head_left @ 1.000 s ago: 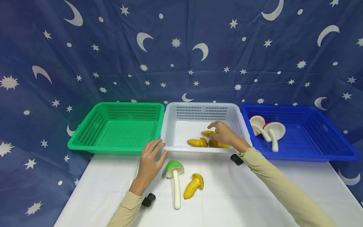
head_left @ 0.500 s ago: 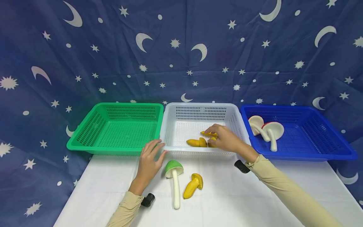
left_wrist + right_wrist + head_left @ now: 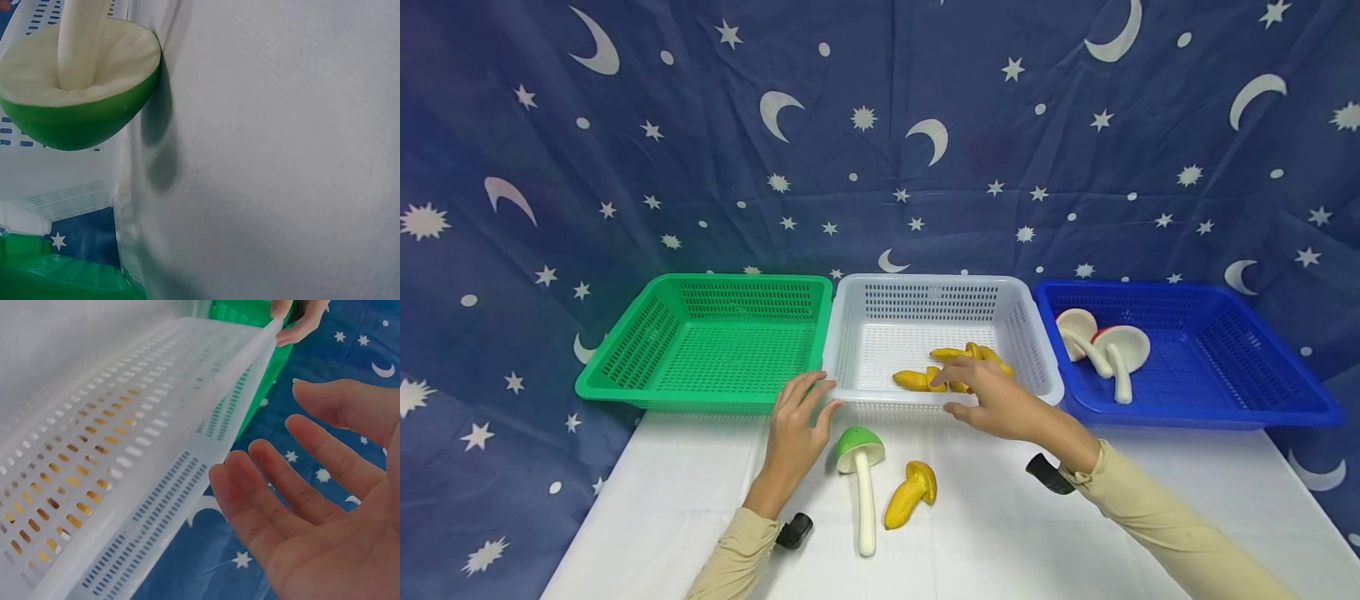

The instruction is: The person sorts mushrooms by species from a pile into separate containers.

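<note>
My left hand [image 3: 795,433] rests with spread fingers at the corner where the green basket [image 3: 703,395] meets the white basket [image 3: 925,397]. My right hand [image 3: 996,400], also shown in the right wrist view [image 3: 312,506], hovers over the white basket's front rim with relaxed fingers and holds nothing. Several yellow mushrooms [image 3: 912,380] lie in the white basket, partly behind that hand. On the table in front are a green-capped mushroom [image 3: 866,492] with a long white stem and a yellow mushroom [image 3: 910,495]. The green cap [image 3: 81,119] fills the upper left of the left wrist view.
The blue basket [image 3: 1210,414] at the right holds two red-and-white mushrooms [image 3: 1123,354]. All three baskets stand in a row at the back of the white-covered table [image 3: 1000,517]. Behind them hangs a dark blue curtain [image 3: 850,150] with moons and stars.
My right hand has let go of a yellow mushroom inside the white basket and drawn back toward me over the front rim. The left hand has stayed in place.
</note>
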{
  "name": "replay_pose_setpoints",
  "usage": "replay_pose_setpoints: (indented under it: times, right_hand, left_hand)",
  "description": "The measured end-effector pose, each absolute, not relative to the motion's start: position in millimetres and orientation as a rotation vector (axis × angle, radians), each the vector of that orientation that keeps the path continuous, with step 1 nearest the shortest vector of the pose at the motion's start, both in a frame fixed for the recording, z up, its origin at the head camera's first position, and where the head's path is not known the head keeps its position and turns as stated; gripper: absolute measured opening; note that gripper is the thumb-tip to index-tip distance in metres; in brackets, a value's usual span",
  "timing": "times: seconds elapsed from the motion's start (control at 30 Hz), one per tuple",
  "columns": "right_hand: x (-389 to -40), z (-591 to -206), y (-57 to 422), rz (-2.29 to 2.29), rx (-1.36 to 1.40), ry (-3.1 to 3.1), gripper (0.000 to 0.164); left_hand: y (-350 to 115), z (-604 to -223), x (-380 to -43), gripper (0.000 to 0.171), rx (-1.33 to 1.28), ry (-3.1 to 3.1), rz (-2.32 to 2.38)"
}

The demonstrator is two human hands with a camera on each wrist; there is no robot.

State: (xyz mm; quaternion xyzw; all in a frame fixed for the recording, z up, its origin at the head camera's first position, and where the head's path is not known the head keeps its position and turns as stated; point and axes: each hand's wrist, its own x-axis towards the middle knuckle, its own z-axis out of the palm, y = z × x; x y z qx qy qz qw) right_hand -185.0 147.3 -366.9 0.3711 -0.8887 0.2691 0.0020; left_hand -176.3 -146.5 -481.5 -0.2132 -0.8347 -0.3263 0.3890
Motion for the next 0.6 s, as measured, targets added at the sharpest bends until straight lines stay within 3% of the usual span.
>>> replay_pose_setpoints:
  times: [0.6]
  right_hand:
    - [-151.7,-379.1,140.4,0.846,1.287,-2.919,0.034]
  left_hand:
    - [-146.3,-481.4,-176.1,0.029,-0.545,-2.123,-0.837]
